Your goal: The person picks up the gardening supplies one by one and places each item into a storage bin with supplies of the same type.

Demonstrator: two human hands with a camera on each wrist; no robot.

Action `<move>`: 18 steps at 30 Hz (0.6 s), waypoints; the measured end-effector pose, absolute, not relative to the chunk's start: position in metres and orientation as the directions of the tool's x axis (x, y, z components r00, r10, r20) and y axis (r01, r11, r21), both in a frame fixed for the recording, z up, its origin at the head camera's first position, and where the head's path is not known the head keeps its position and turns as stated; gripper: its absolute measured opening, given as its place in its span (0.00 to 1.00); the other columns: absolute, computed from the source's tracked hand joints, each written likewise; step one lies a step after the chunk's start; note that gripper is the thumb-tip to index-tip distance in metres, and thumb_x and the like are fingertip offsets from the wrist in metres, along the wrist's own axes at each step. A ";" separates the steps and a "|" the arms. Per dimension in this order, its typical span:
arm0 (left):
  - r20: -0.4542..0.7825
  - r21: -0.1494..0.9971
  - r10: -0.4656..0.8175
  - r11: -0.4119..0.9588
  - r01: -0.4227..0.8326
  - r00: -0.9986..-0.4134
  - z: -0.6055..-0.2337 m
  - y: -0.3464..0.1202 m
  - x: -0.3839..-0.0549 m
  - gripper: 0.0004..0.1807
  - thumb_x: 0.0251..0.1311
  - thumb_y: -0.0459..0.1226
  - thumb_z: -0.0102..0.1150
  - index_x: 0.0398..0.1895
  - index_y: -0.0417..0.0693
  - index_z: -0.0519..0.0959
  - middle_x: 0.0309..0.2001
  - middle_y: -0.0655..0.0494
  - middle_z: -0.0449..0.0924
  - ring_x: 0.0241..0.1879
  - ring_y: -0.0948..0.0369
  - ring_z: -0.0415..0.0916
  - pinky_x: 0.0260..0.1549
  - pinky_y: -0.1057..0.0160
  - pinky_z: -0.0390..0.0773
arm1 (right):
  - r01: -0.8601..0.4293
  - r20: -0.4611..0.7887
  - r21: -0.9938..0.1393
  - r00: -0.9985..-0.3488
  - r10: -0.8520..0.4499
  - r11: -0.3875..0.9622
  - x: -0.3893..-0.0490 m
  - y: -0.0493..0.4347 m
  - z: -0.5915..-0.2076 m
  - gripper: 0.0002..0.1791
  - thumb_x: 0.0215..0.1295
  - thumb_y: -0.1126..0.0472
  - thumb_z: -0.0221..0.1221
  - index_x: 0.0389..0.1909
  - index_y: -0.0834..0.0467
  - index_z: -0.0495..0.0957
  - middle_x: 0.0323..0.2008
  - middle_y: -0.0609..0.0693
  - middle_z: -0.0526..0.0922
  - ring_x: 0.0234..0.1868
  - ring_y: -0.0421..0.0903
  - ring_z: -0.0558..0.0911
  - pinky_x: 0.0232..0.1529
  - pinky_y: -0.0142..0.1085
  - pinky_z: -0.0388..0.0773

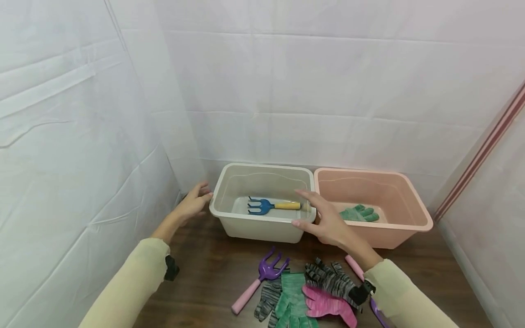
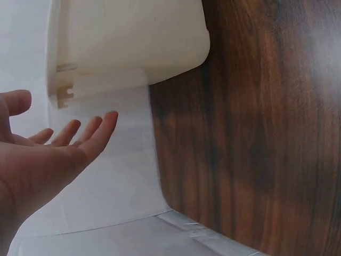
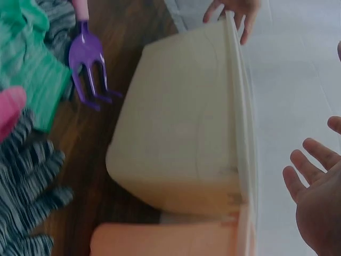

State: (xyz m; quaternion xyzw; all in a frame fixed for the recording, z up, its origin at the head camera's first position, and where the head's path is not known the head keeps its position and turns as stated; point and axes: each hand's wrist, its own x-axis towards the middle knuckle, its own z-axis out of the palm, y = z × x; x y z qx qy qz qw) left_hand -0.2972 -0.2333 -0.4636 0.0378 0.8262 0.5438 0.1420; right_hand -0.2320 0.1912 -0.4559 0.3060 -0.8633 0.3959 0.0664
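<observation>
An off-white plastic bin (image 1: 258,229) stands against the back sheet, with a blue hand rake (image 1: 264,207) with a yellow handle lying inside. At the bin's left end is my left hand (image 1: 192,205), its fingertips close by the rim; the left wrist view shows this hand (image 2: 58,146) with fingers extended and nothing in them. My right hand (image 1: 326,223) hovers over the bin's right end, thumb and fingers spread and holding nothing. Beside it stands a pink bin (image 1: 371,234) with a green glove (image 1: 360,213) inside.
Nearer on the dark wood table lie a purple hand rake (image 1: 268,272) with a pink handle, a green glove (image 1: 293,296), a pink glove (image 1: 328,304) and grey striped gloves (image 1: 330,277). Another pink handle (image 1: 354,267) shows beside my right forearm. White sheets enclose the sides and back.
</observation>
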 end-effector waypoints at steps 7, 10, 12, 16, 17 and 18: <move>-0.263 0.930 0.231 0.320 -0.182 -0.937 -0.471 -0.235 -0.298 0.38 0.86 0.44 0.39 0.86 0.41 0.36 0.83 0.31 0.44 0.79 0.33 0.52 0.67 0.30 0.69 | -0.577 0.366 -0.725 -0.785 -0.501 0.375 -0.228 0.165 -0.459 0.44 0.69 0.49 0.71 0.82 0.42 0.62 0.77 0.46 0.67 0.75 0.51 0.70 0.70 0.57 0.73; -0.273 0.933 0.222 0.297 -0.202 -0.936 -0.474 -0.233 -0.299 0.37 0.86 0.45 0.38 0.87 0.43 0.37 0.82 0.32 0.45 0.78 0.33 0.54 0.66 0.32 0.71 | -0.570 0.360 -0.743 -0.782 -0.510 0.350 -0.224 0.155 -0.461 0.43 0.69 0.49 0.71 0.82 0.42 0.63 0.76 0.44 0.69 0.73 0.51 0.71 0.69 0.55 0.74; -0.281 0.935 0.214 0.280 -0.216 -0.936 -0.474 -0.231 -0.301 0.36 0.86 0.45 0.38 0.87 0.44 0.39 0.82 0.32 0.46 0.78 0.34 0.55 0.66 0.34 0.73 | -0.568 0.360 -0.754 -0.777 -0.516 0.329 -0.221 0.149 -0.462 0.42 0.69 0.49 0.71 0.81 0.42 0.64 0.74 0.44 0.71 0.73 0.52 0.72 0.69 0.54 0.74; -0.285 0.945 0.224 0.229 -0.234 -0.932 -0.474 -0.226 -0.303 0.35 0.86 0.44 0.37 0.87 0.44 0.40 0.82 0.33 0.44 0.78 0.33 0.55 0.66 0.33 0.72 | -0.581 0.370 -0.756 -0.759 -0.535 0.302 -0.215 0.139 -0.466 0.41 0.68 0.50 0.72 0.79 0.46 0.67 0.73 0.47 0.74 0.72 0.52 0.73 0.70 0.54 0.74; -0.285 0.947 0.227 0.217 -0.237 -0.931 -0.475 -0.224 -0.304 0.35 0.86 0.43 0.37 0.87 0.44 0.40 0.82 0.33 0.44 0.78 0.34 0.56 0.66 0.33 0.72 | -0.582 0.369 -0.757 -0.755 -0.542 0.296 -0.214 0.137 -0.467 0.41 0.68 0.50 0.72 0.79 0.46 0.67 0.73 0.48 0.74 0.71 0.52 0.73 0.70 0.54 0.73; -0.284 0.948 0.232 0.210 -0.238 -0.930 -0.475 -0.223 -0.304 0.35 0.86 0.43 0.37 0.87 0.44 0.41 0.83 0.33 0.45 0.77 0.34 0.56 0.67 0.32 0.71 | -0.584 0.366 -0.756 -0.751 -0.549 0.295 -0.213 0.135 -0.468 0.41 0.68 0.50 0.72 0.79 0.47 0.67 0.73 0.48 0.74 0.72 0.51 0.73 0.70 0.55 0.73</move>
